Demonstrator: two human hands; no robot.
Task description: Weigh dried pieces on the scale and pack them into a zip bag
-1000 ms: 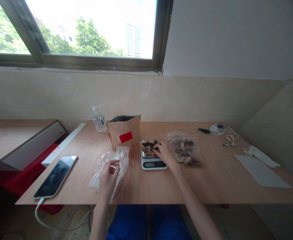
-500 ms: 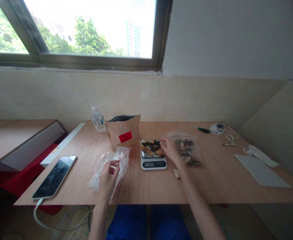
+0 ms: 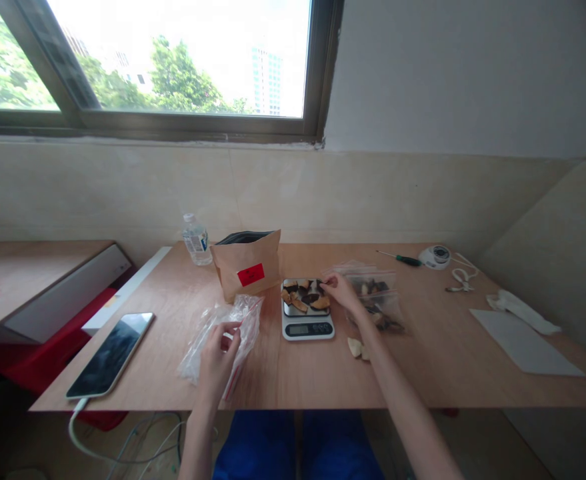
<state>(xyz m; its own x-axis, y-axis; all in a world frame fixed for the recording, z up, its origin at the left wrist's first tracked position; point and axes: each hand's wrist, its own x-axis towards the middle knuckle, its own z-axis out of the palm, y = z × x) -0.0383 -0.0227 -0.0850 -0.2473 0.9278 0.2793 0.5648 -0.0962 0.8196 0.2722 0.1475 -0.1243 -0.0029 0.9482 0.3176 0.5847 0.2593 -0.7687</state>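
Note:
On a small white kitchen scale (image 3: 309,331) lie several dried brown slices (image 3: 300,303) with dark rims. My right hand (image 3: 341,293) reaches over the plate's right edge, its fingertips pinched at a dark slice there; the fingers partly hide it. My left hand (image 3: 220,350) rests over a crumpled clear zip bag (image 3: 247,320), thumb and forefinger pinching its edge. Right of the scale, filled zip bags (image 3: 383,310) hold similar dark pieces, partly covered by my right hand and forearm. Pale pieces (image 3: 357,348) lie against that forearm.
Behind the bag stands an open brown paper pouch (image 3: 247,267) with a red label, beside a water bottle (image 3: 197,240). A phone (image 3: 110,357) on a cable lies left. To the right are a screwdriver (image 3: 407,260), a white camera (image 3: 435,257) and a white sheet (image 3: 525,343).
My right forearm has shifted slightly right, showing more of the pale pieces. The right fingertips have moved only slightly at the plate's edge. My left hand stays on the bag.

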